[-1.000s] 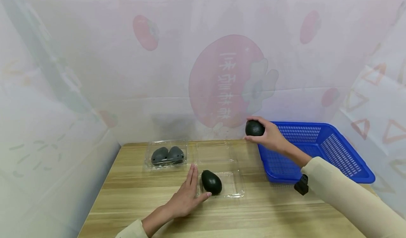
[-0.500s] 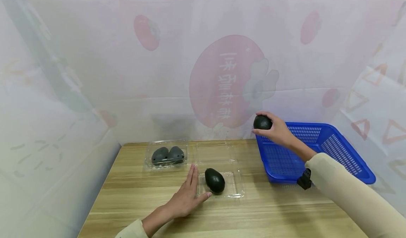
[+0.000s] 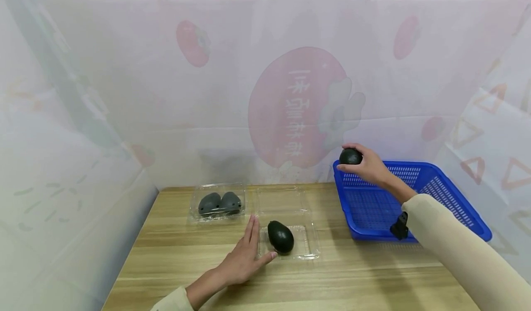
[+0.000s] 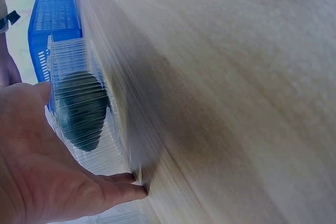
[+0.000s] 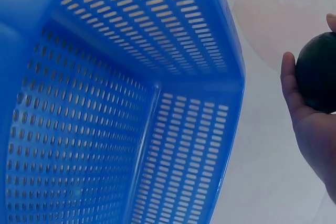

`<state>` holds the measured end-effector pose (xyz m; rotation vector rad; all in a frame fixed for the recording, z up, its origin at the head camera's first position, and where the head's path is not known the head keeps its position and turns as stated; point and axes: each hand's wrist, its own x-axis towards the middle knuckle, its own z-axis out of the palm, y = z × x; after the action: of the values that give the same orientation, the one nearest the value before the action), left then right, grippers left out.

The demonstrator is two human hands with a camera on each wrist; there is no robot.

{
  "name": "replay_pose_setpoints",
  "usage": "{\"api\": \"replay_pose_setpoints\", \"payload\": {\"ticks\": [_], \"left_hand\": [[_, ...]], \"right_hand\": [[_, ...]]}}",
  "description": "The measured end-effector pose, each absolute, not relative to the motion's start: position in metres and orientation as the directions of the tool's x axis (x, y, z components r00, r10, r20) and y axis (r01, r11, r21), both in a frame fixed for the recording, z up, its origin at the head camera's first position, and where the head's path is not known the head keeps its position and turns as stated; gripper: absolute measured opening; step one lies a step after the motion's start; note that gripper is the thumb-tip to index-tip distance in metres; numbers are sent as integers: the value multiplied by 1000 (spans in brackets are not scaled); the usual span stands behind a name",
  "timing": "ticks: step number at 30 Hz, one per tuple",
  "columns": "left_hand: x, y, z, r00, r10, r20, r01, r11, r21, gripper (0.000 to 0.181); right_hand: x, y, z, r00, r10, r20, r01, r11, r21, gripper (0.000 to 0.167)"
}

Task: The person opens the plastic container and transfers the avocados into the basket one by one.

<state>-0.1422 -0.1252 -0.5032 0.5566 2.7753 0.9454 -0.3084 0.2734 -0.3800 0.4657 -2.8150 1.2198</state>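
My right hand [image 3: 371, 168] grips a dark green avocado [image 3: 350, 156], thumb on one side and fingers on the other, above the back left corner of the blue basket [image 3: 352, 228]. In the right wrist view this avocado [image 5: 319, 72] is partly cut off by the frame edge. An opened clear plastic clamshell box [image 3: 302, 242] lies mid-table with a second avocado [image 3: 280, 237] in its near half. Along the box's left side rests my left hand [image 3: 240, 260], fingers straight, thumb spread toward the near edge. The left wrist view shows the avocado [image 4: 81, 109] through the ribbed plastic wall.
Left of the open box stands another clear box [image 3: 217, 212] with two dark grey-green pieces [image 3: 209, 203] inside. The wooden table [image 3: 332, 278] ends at a printed white cloth [image 3: 224, 94] behind, with more cloth at both sides.
My right hand has moved right and slightly up with its avocado, toward the basket. The avocado in the box rolled slightly right, then stopped. My left hand has stayed in place.
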Motion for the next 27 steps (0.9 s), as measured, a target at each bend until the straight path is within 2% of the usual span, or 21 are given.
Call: {"api": "replay_pose_setpoints", "payload": {"ticks": [16,27], "left_hand": [[-142,-126,-503,-921,390,-27,293,735,612,108],[-142,-127,-504,-919,394,-21,299,731,613,108]], "right_hand": [[-321,299,-385,-949,-315,23,-242,678,-694,77],[-330,312,-396,-933,-360,-11,-270,721,-638,76]]}}
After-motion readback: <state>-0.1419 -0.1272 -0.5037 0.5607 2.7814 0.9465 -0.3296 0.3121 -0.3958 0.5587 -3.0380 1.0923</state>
